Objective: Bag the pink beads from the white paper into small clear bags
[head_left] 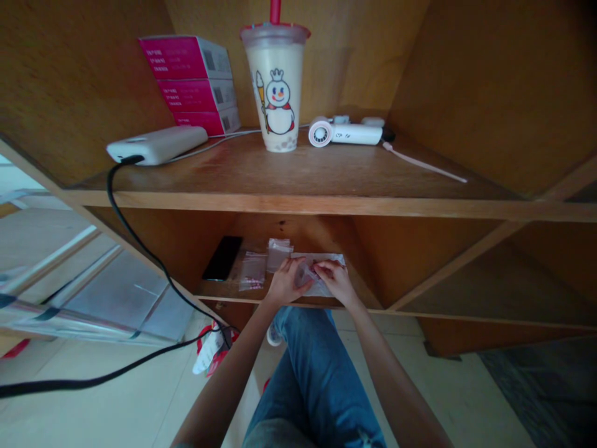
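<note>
A clear plastic bag (321,287) lies on the lower shelf under both of my hands. My left hand (285,283) curves around the left part of the bag, thumb and fingers gripping its plastic. Over the same bag, my right hand (336,280) has its fingertips pinched together; whatever is between them is too small to make out. To the left lie a small zip bag (252,272) with tiny pinkish pieces at its bottom and more small clear bags (278,254). A black phone (222,258) rests beside them.
The upper shelf (298,177) holds a drink cup (278,93) with a straw, stacked pink boxes (180,59), a white power bank (158,144) and a small white fan (352,133). A black cable (153,255) hangs down past the shelf's left front.
</note>
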`<state>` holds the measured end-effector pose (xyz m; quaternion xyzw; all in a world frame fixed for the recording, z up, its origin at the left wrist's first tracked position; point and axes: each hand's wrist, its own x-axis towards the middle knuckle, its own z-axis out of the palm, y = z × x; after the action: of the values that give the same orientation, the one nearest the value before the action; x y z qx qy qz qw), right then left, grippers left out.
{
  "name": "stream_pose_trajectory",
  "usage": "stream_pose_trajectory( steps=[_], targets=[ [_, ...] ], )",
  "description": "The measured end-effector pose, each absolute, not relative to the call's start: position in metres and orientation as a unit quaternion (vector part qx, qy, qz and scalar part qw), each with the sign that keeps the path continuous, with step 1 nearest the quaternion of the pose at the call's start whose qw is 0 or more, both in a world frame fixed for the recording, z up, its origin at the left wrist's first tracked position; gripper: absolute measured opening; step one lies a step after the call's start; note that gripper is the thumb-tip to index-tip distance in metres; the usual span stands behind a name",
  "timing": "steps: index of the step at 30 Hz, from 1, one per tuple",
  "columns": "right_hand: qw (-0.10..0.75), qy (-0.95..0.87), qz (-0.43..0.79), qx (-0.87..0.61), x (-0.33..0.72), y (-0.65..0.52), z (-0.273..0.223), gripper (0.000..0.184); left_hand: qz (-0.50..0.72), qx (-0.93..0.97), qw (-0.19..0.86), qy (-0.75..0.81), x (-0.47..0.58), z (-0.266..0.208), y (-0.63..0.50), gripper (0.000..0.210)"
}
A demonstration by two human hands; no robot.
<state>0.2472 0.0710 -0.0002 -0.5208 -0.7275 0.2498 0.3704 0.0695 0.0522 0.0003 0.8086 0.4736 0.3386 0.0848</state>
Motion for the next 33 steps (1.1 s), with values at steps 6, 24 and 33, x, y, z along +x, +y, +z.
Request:
stream_pose_trajectory(
  steps=[6, 24, 33],
  targets=[
    [0.360, -0.682, 0.147, -0.620, 0.268, 0.075, -0.010, 0.018, 0.329, 0.810, 0.078, 0.479, 0.069, 0.002, 0.051, 0.051],
    [0.262, -0.694, 0.101, -0.663, 0.266, 0.069, -0.010, 0.015, 0.334, 0.807, 0.082, 0.480, 0.070, 0.003, 0.051, 0.051],
    [0.277, -0.697, 0.100, -0.653, 0.267, 0.070, -0.014, 0.014, 0.333, 0.806, 0.083, 0.482, 0.070, 0.003, 0.051, 0.051]
  ],
)
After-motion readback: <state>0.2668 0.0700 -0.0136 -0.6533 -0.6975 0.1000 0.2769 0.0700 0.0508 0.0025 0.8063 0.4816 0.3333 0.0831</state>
